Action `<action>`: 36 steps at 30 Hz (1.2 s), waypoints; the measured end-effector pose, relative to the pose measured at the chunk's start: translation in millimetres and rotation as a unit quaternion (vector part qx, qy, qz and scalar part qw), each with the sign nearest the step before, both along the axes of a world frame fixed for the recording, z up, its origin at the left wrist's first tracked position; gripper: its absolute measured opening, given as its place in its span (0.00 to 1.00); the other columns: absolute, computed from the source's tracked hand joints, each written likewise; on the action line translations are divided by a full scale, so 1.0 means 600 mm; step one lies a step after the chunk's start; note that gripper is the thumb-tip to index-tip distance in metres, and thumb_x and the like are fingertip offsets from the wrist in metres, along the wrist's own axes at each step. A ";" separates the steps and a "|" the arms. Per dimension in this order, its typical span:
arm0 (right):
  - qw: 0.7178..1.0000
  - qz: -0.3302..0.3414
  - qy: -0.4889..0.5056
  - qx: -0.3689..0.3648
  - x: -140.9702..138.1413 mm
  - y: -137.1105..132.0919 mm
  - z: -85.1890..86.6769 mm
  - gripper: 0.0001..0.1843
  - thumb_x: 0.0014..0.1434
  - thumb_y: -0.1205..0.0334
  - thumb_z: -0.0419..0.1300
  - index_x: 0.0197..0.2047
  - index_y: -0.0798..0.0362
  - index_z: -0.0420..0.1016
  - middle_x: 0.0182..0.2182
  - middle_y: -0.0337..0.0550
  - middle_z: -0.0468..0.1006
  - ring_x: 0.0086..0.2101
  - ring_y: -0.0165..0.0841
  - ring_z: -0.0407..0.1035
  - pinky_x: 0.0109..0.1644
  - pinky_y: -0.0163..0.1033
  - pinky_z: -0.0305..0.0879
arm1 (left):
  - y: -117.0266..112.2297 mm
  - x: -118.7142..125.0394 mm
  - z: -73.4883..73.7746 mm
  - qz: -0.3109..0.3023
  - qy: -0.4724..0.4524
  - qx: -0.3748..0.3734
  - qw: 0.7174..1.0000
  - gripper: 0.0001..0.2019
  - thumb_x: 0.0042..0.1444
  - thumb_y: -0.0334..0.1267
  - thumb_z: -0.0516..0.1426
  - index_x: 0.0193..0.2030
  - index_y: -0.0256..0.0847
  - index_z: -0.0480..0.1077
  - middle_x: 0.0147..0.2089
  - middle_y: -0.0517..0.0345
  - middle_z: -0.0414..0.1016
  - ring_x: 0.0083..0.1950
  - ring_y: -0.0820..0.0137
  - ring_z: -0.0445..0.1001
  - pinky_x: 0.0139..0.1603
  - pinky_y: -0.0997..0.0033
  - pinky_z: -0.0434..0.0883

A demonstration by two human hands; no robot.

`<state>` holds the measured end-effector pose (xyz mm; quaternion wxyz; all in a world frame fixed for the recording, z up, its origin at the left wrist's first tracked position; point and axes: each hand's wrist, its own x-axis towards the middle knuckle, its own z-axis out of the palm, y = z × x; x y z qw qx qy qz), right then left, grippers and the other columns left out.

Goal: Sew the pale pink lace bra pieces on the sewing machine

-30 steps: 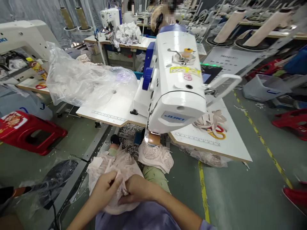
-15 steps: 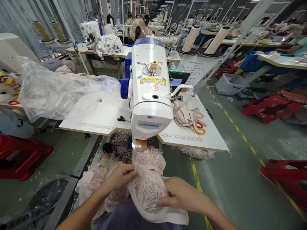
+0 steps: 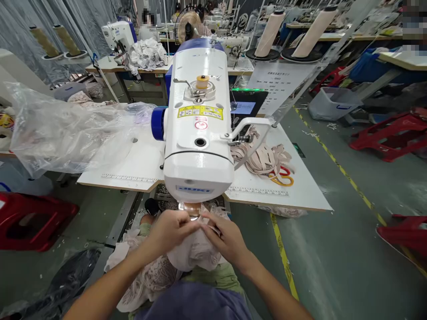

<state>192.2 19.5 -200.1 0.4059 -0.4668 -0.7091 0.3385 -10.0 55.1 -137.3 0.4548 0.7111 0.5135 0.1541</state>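
A pale pink lace bra (image 3: 196, 251) hangs beneath the head of the white sewing machine (image 3: 198, 166). My left hand (image 3: 170, 231) pinches its upper edge from the left, close under the machine's needle area. From the right, my right hand (image 3: 228, 235) pinches the same edge, and the fingertips of both hands nearly meet. The machine head hides the needle and presser foot. More lace bras (image 3: 150, 280) lie in a heap over my lap, left of the held one.
Pale elastic strips (image 3: 263, 155) and red-and-yellow-handled scissors (image 3: 282, 175) lie right on the machine table (image 3: 307, 191). A clear plastic bag (image 3: 73, 138) covers its left side. Thread cones (image 3: 270, 35) stand behind. Red stools (image 3: 33, 222) flank the station; people sit at machines farther back.
Both hands have moved up to the needle area and come together on the bra's edge. My right hand has left the lower cup. The view has come closer to the machine.
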 end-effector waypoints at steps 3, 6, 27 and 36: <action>0.996 -0.018 0.025 -0.082 -0.006 0.032 0.016 0.16 0.68 0.54 0.55 0.55 0.49 0.73 0.27 0.38 0.72 0.25 0.32 0.65 0.29 0.35 0.59 | 0.024 -0.016 0.011 0.051 -0.034 -0.055 0.997 0.17 0.59 0.48 0.57 0.25 0.40 0.64 0.18 0.68 0.56 0.20 0.76 0.57 0.23 0.75 0.55; 0.980 -0.028 0.092 -0.172 -0.009 0.054 0.024 0.16 0.66 0.50 0.57 0.51 0.51 0.71 0.25 0.36 0.67 0.22 0.29 0.60 0.25 0.33 0.55 | 0.038 -0.023 0.008 0.089 -0.025 -0.035 0.995 0.26 0.60 0.49 0.56 0.17 0.42 0.49 0.16 0.68 0.45 0.17 0.78 0.46 0.21 0.73 0.50; 0.974 -0.035 0.132 -0.183 -0.006 0.092 -0.021 0.33 0.57 0.34 0.60 0.54 0.51 0.68 0.37 0.47 0.76 0.41 0.43 0.72 0.47 0.46 0.70 | 0.068 -0.040 -0.035 0.088 0.018 0.129 0.988 0.13 0.56 0.38 0.57 0.22 0.44 0.61 0.14 0.64 0.55 0.23 0.69 0.61 0.27 0.70 0.60; 0.854 0.283 0.235 -0.368 0.013 0.032 -0.121 0.34 0.54 0.41 0.67 0.58 0.51 0.73 0.53 0.52 0.77 0.53 0.46 0.71 0.59 0.52 0.65 | 0.064 -0.043 -0.003 0.110 -0.002 0.064 0.992 0.14 0.55 0.35 0.54 0.23 0.44 0.53 0.16 0.69 0.49 0.19 0.75 0.51 0.22 0.74 0.55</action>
